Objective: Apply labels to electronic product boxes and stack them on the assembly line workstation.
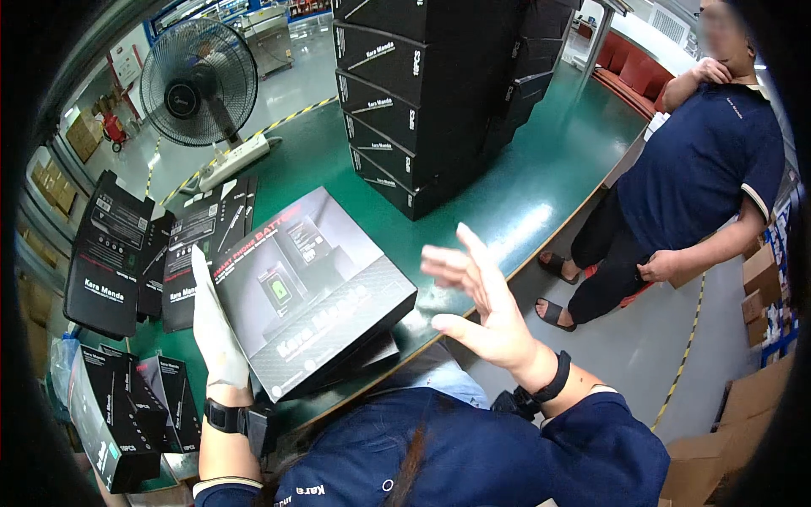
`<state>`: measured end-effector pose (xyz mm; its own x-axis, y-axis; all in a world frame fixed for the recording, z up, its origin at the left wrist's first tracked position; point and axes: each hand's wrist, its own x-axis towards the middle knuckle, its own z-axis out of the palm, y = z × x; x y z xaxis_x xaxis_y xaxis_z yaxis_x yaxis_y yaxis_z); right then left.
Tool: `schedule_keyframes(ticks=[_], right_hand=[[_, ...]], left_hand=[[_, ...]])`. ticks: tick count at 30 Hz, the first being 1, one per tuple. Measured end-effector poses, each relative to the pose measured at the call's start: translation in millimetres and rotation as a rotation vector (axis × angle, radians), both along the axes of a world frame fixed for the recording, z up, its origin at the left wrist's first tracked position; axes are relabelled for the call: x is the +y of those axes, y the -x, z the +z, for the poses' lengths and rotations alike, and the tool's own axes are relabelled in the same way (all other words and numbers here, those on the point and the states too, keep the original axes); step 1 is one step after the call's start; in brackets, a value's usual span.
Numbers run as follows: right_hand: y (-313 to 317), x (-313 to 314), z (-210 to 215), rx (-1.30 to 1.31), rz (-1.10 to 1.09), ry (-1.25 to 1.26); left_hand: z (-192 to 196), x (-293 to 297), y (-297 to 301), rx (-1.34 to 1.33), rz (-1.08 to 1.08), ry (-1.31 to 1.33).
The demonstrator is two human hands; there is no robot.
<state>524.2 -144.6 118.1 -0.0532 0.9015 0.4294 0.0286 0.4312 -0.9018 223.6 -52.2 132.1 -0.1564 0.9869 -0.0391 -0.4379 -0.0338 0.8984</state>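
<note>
My left hand (214, 334), in a white glove, presses flat against the left side of a large dark grey product box (311, 287) that lies tilted on the green table (524, 194). The box rests on another flat box beneath it. My right hand (480, 297) is bare, raised in the air to the right of the box, fingers spread, holding nothing. Both wrists wear black bands.
Flattened black cartons (160, 249) lie left of the box, small upright black boxes (127, 406) at the near left. A tall stack of black cartons (414, 101) stands at the back, a fan (198, 83) behind. A person in a dark shirt (701, 169) stands right.
</note>
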Motion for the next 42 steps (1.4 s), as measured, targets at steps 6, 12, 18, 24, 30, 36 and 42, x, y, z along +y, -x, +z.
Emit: schedule_keyframes(ticks=[6, 12, 18, 24, 30, 36, 42], right_hand=[[46, 15, 7, -0.469, -0.190, -0.310], [85, 26, 10, -0.458, -0.368, -0.320], [48, 34, 66, -0.384, -0.158, -0.208], [36, 65, 101, -0.417, 0.243, 0.121], [44, 90, 113, -0.687, 0.430, 0.304], [46, 103, 121, -0.803, 0.549, 0.297], [47, 110, 114, -0.816, 0.637, 0.256]], left_hand=[[-2, -50, 14, 0.107, -0.013, -0.335], [1, -51, 10, 0.459, 0.050, -0.633], [-17, -46, 17, 0.448, 0.055, -0.743], [-21, -49, 20, 0.384, 0.028, -0.710], [-21, -49, 21, 0.360, 0.002, -0.696], [-20, -50, 22, 0.409, 0.011, -0.690], [-20, -50, 21, 0.412, 0.026, -0.684]])
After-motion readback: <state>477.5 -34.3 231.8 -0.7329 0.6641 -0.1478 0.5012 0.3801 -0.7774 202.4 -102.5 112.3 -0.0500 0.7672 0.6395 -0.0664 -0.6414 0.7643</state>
